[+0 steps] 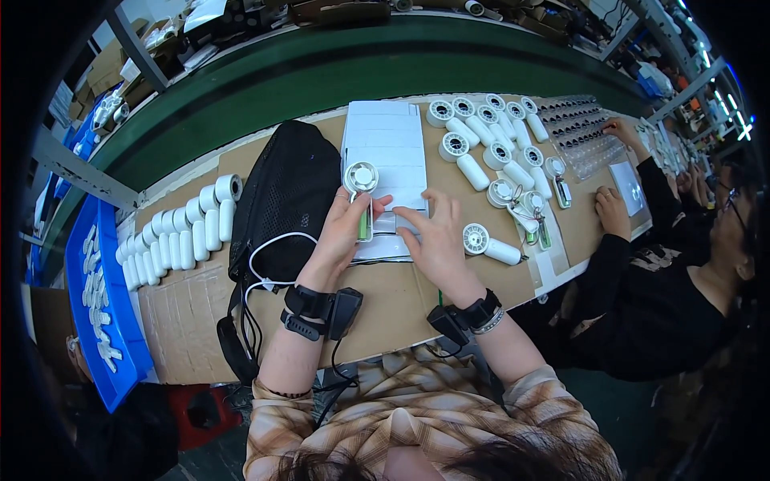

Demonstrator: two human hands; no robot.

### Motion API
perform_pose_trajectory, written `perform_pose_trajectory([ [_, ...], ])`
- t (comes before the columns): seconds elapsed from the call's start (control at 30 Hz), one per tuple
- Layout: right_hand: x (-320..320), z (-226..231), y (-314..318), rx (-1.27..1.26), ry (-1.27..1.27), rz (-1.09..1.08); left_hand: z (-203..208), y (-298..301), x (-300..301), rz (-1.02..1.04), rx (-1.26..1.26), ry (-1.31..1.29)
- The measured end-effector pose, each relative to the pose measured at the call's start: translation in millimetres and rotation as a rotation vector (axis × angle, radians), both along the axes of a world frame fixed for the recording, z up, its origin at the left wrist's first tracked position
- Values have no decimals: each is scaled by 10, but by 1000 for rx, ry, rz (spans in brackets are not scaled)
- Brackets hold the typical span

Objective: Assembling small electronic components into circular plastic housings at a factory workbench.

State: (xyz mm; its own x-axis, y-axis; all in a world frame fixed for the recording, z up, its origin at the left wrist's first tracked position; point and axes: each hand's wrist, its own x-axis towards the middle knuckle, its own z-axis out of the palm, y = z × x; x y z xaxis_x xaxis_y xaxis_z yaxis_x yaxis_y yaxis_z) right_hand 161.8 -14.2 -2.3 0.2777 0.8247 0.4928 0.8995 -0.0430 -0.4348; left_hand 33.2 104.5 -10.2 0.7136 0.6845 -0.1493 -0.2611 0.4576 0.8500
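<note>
My left hand (345, 228) is closed on a small white handheld fan (361, 176), its round head pointing away from me. The fan's handle is uncovered, and a green part shows inside it. Close to the handle's right side, my right hand (439, 240) has its fingers bent but apart; I see nothing held in it. Under both hands lie white paper sheets (385, 132). Just right of my right hand, a whole white fan (501, 251) rests on the cardboard. Farther right are uncovered fans with wires and green parts (525, 210).
A black mesh bag (289, 172) and a white cable (273, 238) lie left of the paper. Rows of white fans (184, 248) stand beyond, beside a blue tray (132, 353) of white parts. At right are more fans (473, 172), a clear plastic tray (593, 160) and a co-worker's hands (613, 212).
</note>
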Motion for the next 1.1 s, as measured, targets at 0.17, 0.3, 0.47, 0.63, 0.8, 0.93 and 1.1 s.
perform_pose_trajectory([
  [0.17,-2,-15,-18,-164,220,122,-34,6,2,-2,-46,-3],
  [0.3,-8,-49,-48,-69,263,133,-59,-2,-5,11,-51,-4],
  [0.47,123,-34,-100,-74,462,260,2,38,-24,21,-155,-42],
  [0.63,176,84,-155,-59,505,465,66,26,-61,25,-202,-56],
  [0.8,262,396,-157,-130,1061,425,244,-112,-170,-36,-278,-148],
  [0.93,101,914,-236,-166,1161,486,279,-285,-307,-305,-464,-473],
  [1.1,-48,1077,-308,-282,1026,570,587,-605,-331,-164,-504,-307],
])
